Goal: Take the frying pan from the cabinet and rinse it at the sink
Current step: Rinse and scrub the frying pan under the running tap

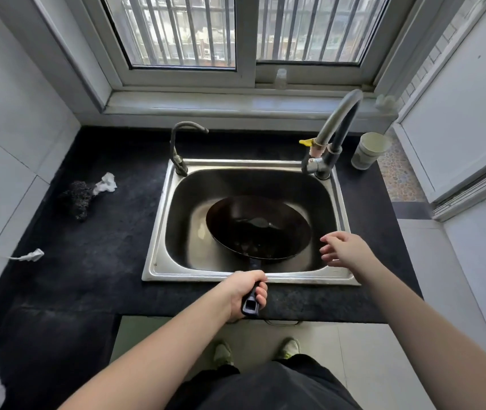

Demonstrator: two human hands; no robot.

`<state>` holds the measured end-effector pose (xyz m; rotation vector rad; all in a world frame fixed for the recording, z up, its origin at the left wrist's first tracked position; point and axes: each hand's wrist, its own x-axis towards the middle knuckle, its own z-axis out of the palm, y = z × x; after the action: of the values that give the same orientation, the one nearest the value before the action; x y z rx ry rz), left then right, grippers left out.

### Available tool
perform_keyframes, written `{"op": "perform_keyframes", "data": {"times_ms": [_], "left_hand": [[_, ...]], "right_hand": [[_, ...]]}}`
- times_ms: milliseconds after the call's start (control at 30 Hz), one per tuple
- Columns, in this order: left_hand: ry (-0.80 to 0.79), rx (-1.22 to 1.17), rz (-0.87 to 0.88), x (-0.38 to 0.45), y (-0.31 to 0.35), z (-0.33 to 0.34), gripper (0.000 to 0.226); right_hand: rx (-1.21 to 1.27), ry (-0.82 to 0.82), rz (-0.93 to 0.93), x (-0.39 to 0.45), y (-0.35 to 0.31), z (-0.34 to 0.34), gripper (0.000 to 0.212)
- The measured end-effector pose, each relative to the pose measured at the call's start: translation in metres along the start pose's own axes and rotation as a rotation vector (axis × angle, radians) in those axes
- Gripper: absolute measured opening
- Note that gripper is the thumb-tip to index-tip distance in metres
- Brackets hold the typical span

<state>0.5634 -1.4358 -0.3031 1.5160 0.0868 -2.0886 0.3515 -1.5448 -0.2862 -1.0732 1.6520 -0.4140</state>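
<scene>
Pan sits inside the sink, its handle pointing to the near side; left hand is closed around the handle; right hand hovers near the pan's right rim — fingers spread, holding nothing; tap stands at far right.

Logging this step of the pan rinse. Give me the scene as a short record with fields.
pan: dark frying pan sits in the steel sink, a little water pooled inside
left hand: left hand closed on the pan handle
right hand: right hand open, fingers spread, over the sink's right rim, touching nothing
taps: small faucet back left, tall faucet back right; no stream visible
counter left: steel scrubber beside crumpled paper
counter right: paper cup
</scene>
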Motion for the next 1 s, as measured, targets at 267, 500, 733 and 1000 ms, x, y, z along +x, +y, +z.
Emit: {"op": "perform_keyframes", "data": {"times_ms": [267, 500, 733, 1000], "left_hand": [[0.057, 0.082, -0.021, 0.008, -0.006, 0.011, 0.027], [0.067, 0.046, -0.04, 0.015, -0.001, 0.032, 0.028], [0.085, 0.05, -0.074, 0.014, 0.002, 0.043, 0.028], [0.075, 0.084, -0.069, 0.011, 0.005, 0.042, 0.028]], "right_hand": [[-0.014, -0.03, -0.156, 0.058, -0.015, -0.035, 0.026], [-0.098, -0.113, -0.357, 0.105, -0.064, -0.039, 0.041], [-0.019, -0.172, -0.387, 0.14, -0.111, -0.024, 0.06], [-0.068, -0.245, -0.431, 0.189, -0.115, -0.015, 0.065]]}}
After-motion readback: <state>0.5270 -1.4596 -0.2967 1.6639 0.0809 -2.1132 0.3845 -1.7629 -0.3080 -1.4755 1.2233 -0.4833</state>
